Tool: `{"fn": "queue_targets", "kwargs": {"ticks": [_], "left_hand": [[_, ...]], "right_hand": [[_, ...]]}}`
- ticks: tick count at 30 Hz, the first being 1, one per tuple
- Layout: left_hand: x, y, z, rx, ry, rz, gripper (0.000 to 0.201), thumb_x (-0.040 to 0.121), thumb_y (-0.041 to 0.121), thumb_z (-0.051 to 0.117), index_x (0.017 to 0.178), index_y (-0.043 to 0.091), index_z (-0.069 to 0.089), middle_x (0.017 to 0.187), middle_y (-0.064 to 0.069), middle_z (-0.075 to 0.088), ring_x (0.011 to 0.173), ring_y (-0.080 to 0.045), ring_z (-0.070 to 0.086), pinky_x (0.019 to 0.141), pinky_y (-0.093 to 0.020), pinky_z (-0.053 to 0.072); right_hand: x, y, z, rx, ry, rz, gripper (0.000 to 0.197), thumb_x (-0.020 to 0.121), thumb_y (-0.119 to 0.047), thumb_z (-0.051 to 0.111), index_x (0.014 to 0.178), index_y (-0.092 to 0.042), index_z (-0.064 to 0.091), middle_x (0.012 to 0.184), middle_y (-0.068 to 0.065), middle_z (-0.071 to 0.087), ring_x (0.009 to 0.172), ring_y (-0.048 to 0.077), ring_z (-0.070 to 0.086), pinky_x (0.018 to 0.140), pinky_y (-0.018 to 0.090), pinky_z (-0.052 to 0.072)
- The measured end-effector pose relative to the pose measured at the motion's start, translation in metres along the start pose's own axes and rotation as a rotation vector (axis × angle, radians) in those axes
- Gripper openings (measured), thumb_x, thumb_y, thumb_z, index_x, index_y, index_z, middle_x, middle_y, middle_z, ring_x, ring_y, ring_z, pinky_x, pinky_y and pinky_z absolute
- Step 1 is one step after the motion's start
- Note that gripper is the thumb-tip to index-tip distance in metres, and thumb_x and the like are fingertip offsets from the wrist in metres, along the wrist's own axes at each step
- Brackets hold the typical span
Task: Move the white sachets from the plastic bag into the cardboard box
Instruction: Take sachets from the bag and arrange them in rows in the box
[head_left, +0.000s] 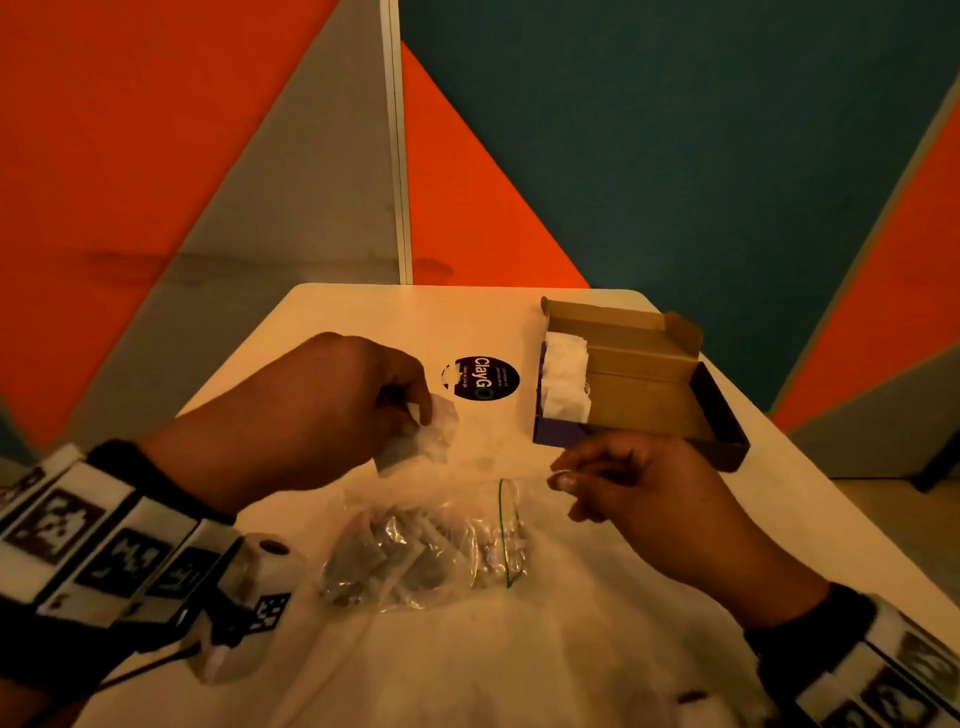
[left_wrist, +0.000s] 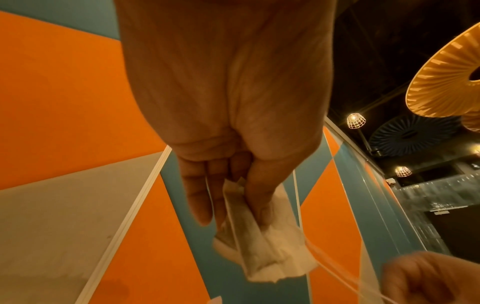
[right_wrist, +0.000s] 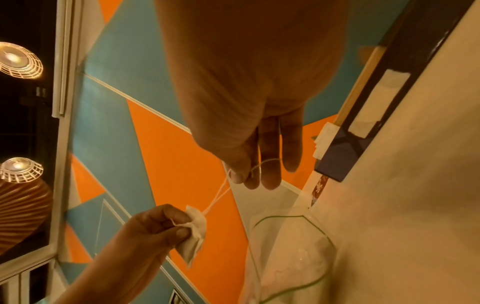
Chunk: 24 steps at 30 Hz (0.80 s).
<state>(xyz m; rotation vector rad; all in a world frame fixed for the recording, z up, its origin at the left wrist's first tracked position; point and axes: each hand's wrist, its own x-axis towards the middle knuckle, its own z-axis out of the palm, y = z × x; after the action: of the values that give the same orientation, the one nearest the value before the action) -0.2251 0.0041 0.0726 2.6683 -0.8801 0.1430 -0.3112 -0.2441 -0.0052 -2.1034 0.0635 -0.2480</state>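
My left hand pinches one white sachet above the table, left of the cardboard box. In the left wrist view the thumb and fingers of that left hand clamp the crumpled sachet. A thin string runs from the sachet to my right hand, which pinches its end. In the head view the right hand hovers in front of the box. Several white sachets stand in the box's left end. The clear plastic bag lies between my hands, holding several sachets.
A round black ClayGo sticker is on the white table behind my left hand. The box's lid flap stands open at the back right. Orange, grey and teal wall panels rise right behind the table.
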Motion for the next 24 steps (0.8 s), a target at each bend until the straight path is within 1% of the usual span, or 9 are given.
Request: {"fn": "queue_targets", "kwargs": {"ticks": [4, 7, 9, 10, 12, 15, 19, 21, 24], "left_hand": [[0.000, -0.003, -0.006, -0.004, 0.060, -0.010, 0.020, 0.091, 0.019, 0.066, 0.085, 0.038, 0.070, 0.078, 0.021, 0.064, 0.064, 0.008, 0.054, 0.052, -0.007, 0.032], [0.000, -0.001, -0.006, -0.012, 0.064, 0.004, 0.024, 0.091, 0.017, 0.065, 0.084, 0.040, 0.068, 0.075, 0.026, 0.060, 0.070, 0.006, 0.056, 0.056, -0.007, 0.033], [0.000, 0.003, -0.003, -0.005, 0.053, 0.025, 0.023, 0.091, 0.018, 0.065, 0.084, 0.040, 0.067, 0.075, 0.026, 0.060, 0.072, 0.006, 0.056, 0.057, -0.007, 0.035], [0.000, 0.006, -0.002, -0.011, 0.049, 0.036, 0.022, 0.091, 0.018, 0.065, 0.085, 0.039, 0.068, 0.077, 0.026, 0.062, 0.073, 0.005, 0.057, 0.058, -0.007, 0.036], [0.000, 0.013, 0.002, -0.036, 0.040, 0.055, 0.020, 0.091, 0.019, 0.064, 0.086, 0.038, 0.069, 0.081, 0.024, 0.065, 0.077, 0.003, 0.060, 0.060, -0.007, 0.038], [-0.002, 0.026, 0.005, -0.028, 0.027, 0.119, 0.020, 0.091, 0.020, 0.065, 0.087, 0.039, 0.070, 0.087, 0.022, 0.065, 0.082, -0.002, 0.060, 0.061, -0.006, 0.036], [-0.004, 0.027, 0.006, -0.022, 0.001, 0.130, 0.021, 0.091, 0.020, 0.065, 0.086, 0.040, 0.069, 0.091, 0.021, 0.066, 0.087, -0.004, 0.061, 0.066, -0.008, 0.040], [-0.005, 0.020, 0.005, -0.074, 0.025, 0.078, 0.027, 0.090, 0.019, 0.067, 0.077, 0.043, 0.067, 0.088, 0.023, 0.067, 0.085, -0.003, 0.063, 0.068, -0.012, 0.045], [-0.005, 0.004, 0.006, -0.310, 0.084, -0.021, 0.027, 0.088, 0.018, 0.070, 0.074, 0.040, 0.071, 0.080, 0.015, 0.073, 0.066, -0.006, 0.066, 0.062, -0.025, 0.053]], "right_hand": [[-0.010, 0.011, -0.006, -0.171, -0.103, 0.064, 0.013, 0.085, -0.028, 0.072, 0.088, -0.040, 0.071, 0.081, -0.021, 0.072, 0.074, -0.001, 0.069, 0.075, 0.019, 0.055], [-0.012, 0.008, -0.012, -0.373, -0.260, 0.061, 0.029, 0.086, -0.030, 0.072, 0.100, -0.054, 0.062, 0.103, -0.033, 0.060, 0.094, -0.003, 0.062, 0.086, 0.018, 0.053], [-0.009, 0.001, -0.014, -0.367, -0.203, 0.003, 0.035, 0.087, -0.032, 0.070, 0.102, -0.060, 0.056, 0.106, -0.035, 0.055, 0.099, -0.004, 0.058, 0.085, 0.017, 0.052], [-0.007, -0.005, -0.013, -0.316, -0.148, -0.033, 0.031, 0.088, -0.035, 0.067, 0.102, -0.061, 0.056, 0.105, -0.035, 0.055, 0.098, -0.006, 0.058, 0.083, 0.016, 0.050], [0.001, -0.018, -0.006, -0.208, -0.091, -0.088, 0.023, 0.090, -0.042, 0.061, 0.110, -0.054, 0.061, 0.110, -0.033, 0.060, 0.100, -0.009, 0.058, 0.084, 0.015, 0.048], [0.012, -0.031, 0.012, -0.143, -0.121, -0.144, 0.031, 0.091, -0.047, 0.058, 0.120, -0.040, 0.063, 0.113, -0.027, 0.064, 0.100, -0.012, 0.058, 0.086, 0.016, 0.048], [0.018, -0.031, 0.021, -0.176, -0.124, -0.182, 0.015, 0.091, -0.040, 0.063, 0.094, -0.029, 0.073, 0.087, -0.019, 0.070, 0.085, -0.004, 0.063, 0.078, 0.023, 0.052], [0.019, -0.027, 0.016, -0.147, -0.133, -0.155, 0.012, 0.090, -0.035, 0.065, 0.094, -0.028, 0.075, 0.088, -0.017, 0.073, 0.084, -0.002, 0.066, 0.081, 0.024, 0.055], [0.017, -0.023, 0.004, -0.057, -0.107, -0.123, 0.013, 0.091, -0.031, 0.064, 0.096, -0.030, 0.076, 0.088, -0.017, 0.075, 0.082, 0.001, 0.069, 0.078, 0.019, 0.056]]}}
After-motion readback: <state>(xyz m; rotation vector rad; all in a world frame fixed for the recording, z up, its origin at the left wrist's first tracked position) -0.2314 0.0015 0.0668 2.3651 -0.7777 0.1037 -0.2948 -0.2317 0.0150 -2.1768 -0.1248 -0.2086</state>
